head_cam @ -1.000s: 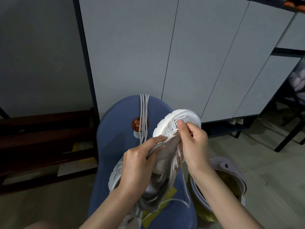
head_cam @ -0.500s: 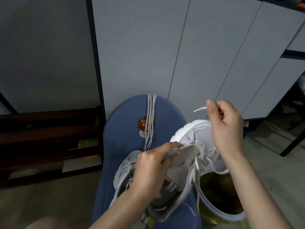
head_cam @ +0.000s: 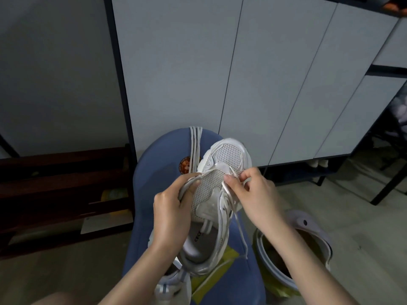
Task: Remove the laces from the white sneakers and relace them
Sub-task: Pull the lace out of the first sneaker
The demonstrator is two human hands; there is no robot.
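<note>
The right hand (head_cam: 253,194), raised with a freed lace end half a second ago, is back at the sneaker (head_cam: 218,194), pinching the lace (head_cam: 228,190) near the toe eyelets. The left hand (head_cam: 174,208) grips the sneaker's side above a blue seat (head_cam: 154,172). Unlacing looks to be nearing the last rows.

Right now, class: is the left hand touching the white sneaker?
Touching. The head view shows the left hand gripping the white sneaker along its side, thumb pressed on the mesh tongue.

Sneaker held over the stool, between two hands

The sneaker (head_cam: 222,194) sits above the stool (head_cam: 158,172), left hand (head_cam: 171,208) and right hand (head_cam: 253,194) flanking it; spare laces (head_cam: 195,148) drape behind; possibly a second shoe (head_cam: 174,287) below.
</note>
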